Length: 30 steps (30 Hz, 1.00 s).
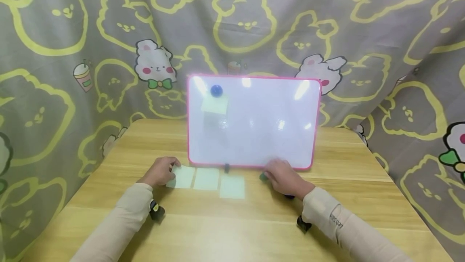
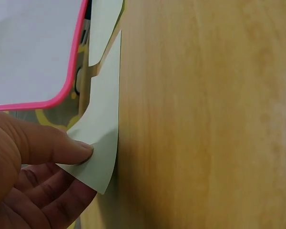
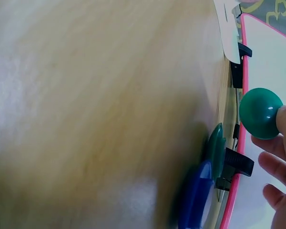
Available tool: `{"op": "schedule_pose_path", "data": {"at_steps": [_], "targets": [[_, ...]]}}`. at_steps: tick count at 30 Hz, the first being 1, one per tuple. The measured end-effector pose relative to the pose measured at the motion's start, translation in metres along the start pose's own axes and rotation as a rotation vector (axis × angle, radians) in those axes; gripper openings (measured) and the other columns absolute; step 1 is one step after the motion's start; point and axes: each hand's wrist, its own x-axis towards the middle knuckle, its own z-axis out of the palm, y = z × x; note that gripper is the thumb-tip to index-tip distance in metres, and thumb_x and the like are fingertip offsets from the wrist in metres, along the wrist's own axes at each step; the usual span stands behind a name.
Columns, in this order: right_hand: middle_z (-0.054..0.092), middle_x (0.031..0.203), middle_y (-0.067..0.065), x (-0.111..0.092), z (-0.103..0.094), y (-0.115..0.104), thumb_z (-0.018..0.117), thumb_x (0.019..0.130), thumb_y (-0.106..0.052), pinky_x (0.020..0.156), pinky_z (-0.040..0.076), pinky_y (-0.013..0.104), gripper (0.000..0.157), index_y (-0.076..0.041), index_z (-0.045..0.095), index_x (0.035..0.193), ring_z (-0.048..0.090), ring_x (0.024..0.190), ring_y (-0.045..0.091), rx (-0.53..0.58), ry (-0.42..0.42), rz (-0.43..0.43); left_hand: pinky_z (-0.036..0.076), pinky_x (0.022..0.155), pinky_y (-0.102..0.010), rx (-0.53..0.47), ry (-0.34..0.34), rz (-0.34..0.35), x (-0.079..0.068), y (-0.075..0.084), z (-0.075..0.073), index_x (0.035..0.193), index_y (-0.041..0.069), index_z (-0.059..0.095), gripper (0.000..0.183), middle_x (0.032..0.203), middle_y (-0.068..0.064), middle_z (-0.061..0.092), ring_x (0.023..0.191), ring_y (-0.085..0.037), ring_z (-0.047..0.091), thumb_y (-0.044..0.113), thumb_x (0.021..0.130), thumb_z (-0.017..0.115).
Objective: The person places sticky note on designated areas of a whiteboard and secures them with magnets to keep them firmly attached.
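Observation:
My left hand (image 1: 160, 172) pinches the near-left end of the leftmost pale green paper note (image 2: 105, 129) between thumb and fingers. That end bends up off the table in the left wrist view. Two more notes, a middle one (image 1: 206, 179) and a right one (image 1: 232, 186), lie beside it. At the whiteboard's (image 1: 254, 133) lower right edge, my right hand (image 1: 283, 176), blurred in the head view, holds a round green magnet (image 3: 260, 113) at its fingertips. Below that hand, a second green magnet (image 3: 217, 150) and a blue magnet (image 3: 196, 195) sit on the table.
The pink-framed whiteboard stands upright on black clip feet (image 3: 236, 164). A blue magnet (image 1: 216, 91) pins a pale note (image 1: 215, 104) at its upper left. Behind the wooden table (image 1: 225, 229) hangs a patterned curtain (image 1: 247, 24).

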Motion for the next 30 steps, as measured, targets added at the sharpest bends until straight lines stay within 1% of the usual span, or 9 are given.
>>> {"op": "schedule_pose_path", "data": {"at_steps": [5,11,16,19,25,30], "targets": [[0.054,0.081,-0.007,0.002,-0.001,0.001,0.055,0.087,-0.011,0.071,0.039,0.033,0.01,-0.017,0.062,0.083,0.047,0.08,0.015,0.001,0.037,-0.023,0.049,0.056,-0.03,-0.027,0.0,-0.023,0.0,0.002,-0.002,0.101,0.001,0.061,0.034,0.097,-0.016,0.06,0.082,-0.026,0.056,-0.01,0.069,0.058],[0.054,0.08,-0.006,0.003,-0.002,0.001,0.055,0.087,-0.011,0.071,0.04,0.033,0.01,-0.015,0.062,0.082,0.048,0.079,0.015,0.02,0.042,-0.029,0.049,0.058,-0.03,-0.01,0.015,-0.003,-0.001,0.006,-0.005,0.101,0.002,0.062,0.035,0.099,-0.015,0.061,0.083,-0.026,0.057,-0.008,0.068,0.057],[0.056,0.079,-0.006,0.003,-0.001,0.003,0.055,0.087,-0.01,0.072,0.043,0.032,0.009,-0.013,0.063,0.084,0.051,0.078,0.014,0.041,0.044,-0.045,0.049,0.059,-0.03,-0.004,0.021,-0.015,-0.001,0.008,-0.007,0.102,0.004,0.062,0.034,0.102,-0.014,0.06,0.084,-0.026,0.055,-0.006,0.071,0.056],[0.057,0.079,-0.005,0.004,-0.002,0.003,0.055,0.087,-0.008,0.072,0.044,0.033,0.008,-0.01,0.062,0.084,0.052,0.077,0.014,0.055,0.051,-0.055,0.048,0.06,-0.03,-0.008,0.028,-0.002,-0.002,0.01,-0.009,0.102,0.005,0.061,0.033,0.103,-0.014,0.059,0.083,-0.025,0.054,-0.006,0.071,0.056],[0.058,0.079,-0.003,0.004,-0.006,0.001,0.055,0.088,-0.006,0.072,0.046,0.034,0.008,-0.008,0.062,0.085,0.054,0.077,0.015,0.083,0.036,-0.037,0.048,0.058,-0.03,-0.025,0.043,0.026,-0.003,0.013,-0.012,0.101,0.005,0.061,0.034,0.103,-0.013,0.06,0.079,-0.023,0.054,-0.007,0.07,0.054],[0.061,0.079,-0.003,0.005,-0.01,-0.001,0.053,0.089,-0.007,0.071,0.049,0.032,0.009,-0.009,0.062,0.087,0.057,0.075,0.013,0.115,0.007,-0.006,0.048,0.056,-0.029,-0.051,0.066,0.022,-0.003,0.015,-0.012,0.101,0.004,0.061,0.034,0.103,-0.015,0.059,0.076,-0.023,0.054,-0.008,0.071,0.054]]}}
